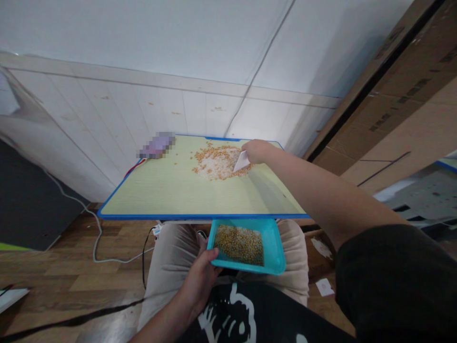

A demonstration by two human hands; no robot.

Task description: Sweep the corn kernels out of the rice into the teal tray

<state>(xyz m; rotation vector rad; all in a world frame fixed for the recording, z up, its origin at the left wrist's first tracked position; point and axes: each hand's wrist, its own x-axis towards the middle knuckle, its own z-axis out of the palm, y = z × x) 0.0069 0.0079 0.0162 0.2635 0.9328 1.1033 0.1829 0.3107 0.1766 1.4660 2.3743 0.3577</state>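
Note:
On the pale yellow table, a loose pile point(218, 166) of white rice-like grains and yellow-brown beans is spread out. My right hand point(256, 151) grips a white flat card-like scraper point(242, 162), its lower tip touching the right side of the pile. My left hand point(204, 267) holds a turquoise tray point(274, 255) by its left rim, over my lap and just below the table's front edge. Inside the tray lie many yellow-brown beans point(238, 243) with some white grains among them. The fingers under the tray are hidden.
The table point(160, 190) has a blue edge and stands against a white wall. A blurred purple item point(157, 145) lies at its back left corner. Cardboard boxes point(392, 90) lean at the right. Cables point(98, 238) trail over the wooden floor at left.

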